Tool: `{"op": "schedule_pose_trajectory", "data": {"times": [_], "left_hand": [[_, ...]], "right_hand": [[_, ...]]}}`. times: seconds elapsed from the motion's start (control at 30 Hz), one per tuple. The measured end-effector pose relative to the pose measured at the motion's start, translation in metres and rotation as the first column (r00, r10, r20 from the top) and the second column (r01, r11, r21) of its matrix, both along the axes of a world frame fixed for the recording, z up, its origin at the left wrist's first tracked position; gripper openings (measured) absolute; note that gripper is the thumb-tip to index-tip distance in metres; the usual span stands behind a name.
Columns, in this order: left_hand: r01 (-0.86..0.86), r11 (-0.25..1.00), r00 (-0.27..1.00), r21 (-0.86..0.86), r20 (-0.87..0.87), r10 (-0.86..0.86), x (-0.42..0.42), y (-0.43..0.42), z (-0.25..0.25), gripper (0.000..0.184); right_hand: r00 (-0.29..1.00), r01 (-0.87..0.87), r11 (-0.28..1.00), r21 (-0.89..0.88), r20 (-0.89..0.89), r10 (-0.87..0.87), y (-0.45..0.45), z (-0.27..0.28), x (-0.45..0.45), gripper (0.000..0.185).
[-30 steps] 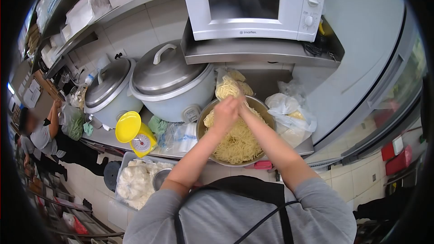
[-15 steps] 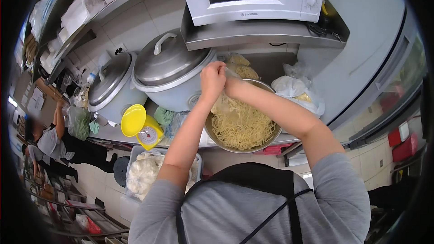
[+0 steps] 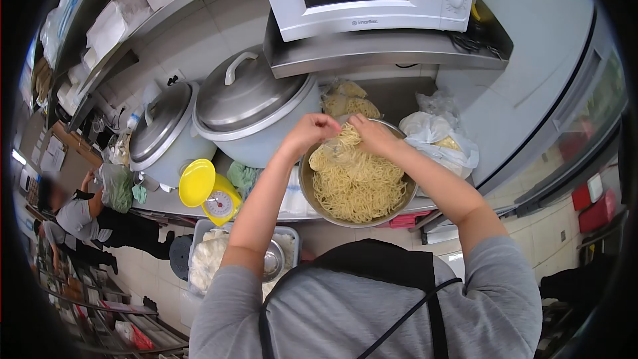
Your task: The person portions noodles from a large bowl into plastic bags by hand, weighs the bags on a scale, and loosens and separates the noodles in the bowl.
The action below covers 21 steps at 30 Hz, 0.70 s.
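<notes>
A wide metal bowl (image 3: 308, 189) holds a heap of yellow noodles (image 3: 359, 193). At its far side a clear plastic bag (image 3: 340, 154) with noodles in it rests on the heap. My left hand (image 3: 311, 134) is closed in a pinch at the bag's top left edge. On the other side of the bag opening, my right hand (image 3: 373, 136) has its fingers closed on the plastic. Some noodles show between the two hands. Behind the bowl lie more bagged noodles (image 3: 349, 98).
Two large lidded cookers (image 3: 256, 96) stand to the left, with a yellow scale (image 3: 220, 205) in front. A microwave (image 3: 372, 20) sits on the shelf above. White plastic bags (image 3: 438, 136) lie right of the bowl. Below is a plastic tub (image 3: 292, 233); a person (image 3: 80, 216) works far left.
My hands have come down and moved apart, from together above the bowl's far rim to either side of the bag's top. The bag now lies lower on the noodles.
</notes>
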<state>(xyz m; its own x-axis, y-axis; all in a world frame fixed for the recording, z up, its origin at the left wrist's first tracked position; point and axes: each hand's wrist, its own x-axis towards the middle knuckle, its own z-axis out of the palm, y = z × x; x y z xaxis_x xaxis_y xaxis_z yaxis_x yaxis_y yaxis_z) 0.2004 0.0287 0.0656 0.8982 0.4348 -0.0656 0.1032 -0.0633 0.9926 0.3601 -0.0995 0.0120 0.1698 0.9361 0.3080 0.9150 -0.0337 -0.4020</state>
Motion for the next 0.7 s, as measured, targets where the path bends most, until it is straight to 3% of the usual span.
{"op": "schedule_pose_trajectory", "data": {"times": [0.03,0.07,0.1,0.17,0.2,0.23,0.27,0.3,0.37,0.4,0.47,0.5,0.57,0.6,0.67,0.7], "left_hand": [[0.034,0.940,0.989,0.340,-0.145,0.016,0.000,0.005,-0.004,0.027],[0.112,0.768,0.960,0.630,-0.269,0.081,0.000,0.011,-0.009,0.031],[0.113,0.766,0.960,0.633,-0.267,0.079,0.001,0.011,-0.008,0.031],[0.009,0.804,0.943,0.595,-0.271,0.191,0.001,0.014,-0.005,0.044],[0.008,0.803,0.944,0.596,-0.269,0.191,0.001,0.014,-0.004,0.044],[-0.056,0.896,0.972,0.440,-0.182,0.150,-0.001,0.015,-0.003,0.045],[-0.099,0.960,0.988,0.263,-0.087,0.125,-0.002,0.015,-0.002,0.046],[-0.101,0.960,0.988,0.263,-0.086,0.127,-0.002,0.016,0.002,0.046],[0.053,0.996,0.999,-0.078,0.002,-0.053,0.000,0.017,0.010,0.051],[0.053,0.995,0.999,-0.082,-0.002,-0.053,0.001,0.015,0.012,0.051],[0.054,0.998,0.999,-0.040,0.011,-0.053,0.004,0.011,0.017,0.054],[0.056,0.998,0.998,-0.041,0.008,-0.056,0.003,0.010,0.019,0.054],[0.018,0.999,1.000,-0.036,0.018,-0.018,0.001,0.008,0.022,0.055],[0.019,0.999,1.000,-0.036,0.017,-0.019,-0.001,0.007,0.023,0.055],[0.002,1.000,1.000,-0.004,0.001,-0.002,-0.002,0.008,0.027,0.057],[0.001,1.000,1.000,-0.004,0.002,-0.001,-0.004,0.011,0.031,0.057]], "right_hand": [[0.997,-0.081,0.997,0.016,0.009,0.081,0.006,-0.003,0.010,0.049],[0.986,-0.163,0.986,0.029,0.022,0.163,0.012,-0.005,0.021,0.049],[0.987,-0.161,0.987,0.032,0.024,0.160,0.015,0.005,0.026,0.049],[0.945,-0.281,0.959,0.025,-0.169,0.281,0.017,0.041,0.025,0.046],[0.945,-0.281,0.959,0.025,-0.167,0.281,0.012,0.063,0.021,0.046],[0.837,-0.241,0.963,0.119,-0.476,0.268,0.006,0.087,0.015,0.045],[0.630,-0.173,0.966,0.193,-0.732,0.259,0.006,0.101,0.011,0.044],[0.630,-0.175,0.966,0.193,-0.731,0.260,0.013,0.102,0.009,0.044],[0.563,-0.141,0.917,0.374,-0.731,0.385,0.028,0.097,0.005,0.042],[0.674,-0.199,0.944,0.262,-0.663,0.326,0.044,0.083,0.005,0.039],[0.915,-0.309,0.951,-0.006,-0.273,0.296,0.057,0.058,-0.009,0.013],[0.915,-0.307,0.952,-0.006,-0.275,0.293,0.065,0.043,-0.014,0.013],[0.953,-0.273,0.913,-0.302,0.045,0.299,0.074,0.016,-0.022,0.015],[0.953,-0.272,0.914,-0.302,0.044,0.299,0.067,0.027,-0.030,0.015],[0.905,-0.120,0.923,-0.366,0.342,0.253,0.041,0.075,-0.047,0.020],[0.904,-0.120,0.922,-0.367,0.343,0.254,0.034,0.088,-0.046,0.020]]}}
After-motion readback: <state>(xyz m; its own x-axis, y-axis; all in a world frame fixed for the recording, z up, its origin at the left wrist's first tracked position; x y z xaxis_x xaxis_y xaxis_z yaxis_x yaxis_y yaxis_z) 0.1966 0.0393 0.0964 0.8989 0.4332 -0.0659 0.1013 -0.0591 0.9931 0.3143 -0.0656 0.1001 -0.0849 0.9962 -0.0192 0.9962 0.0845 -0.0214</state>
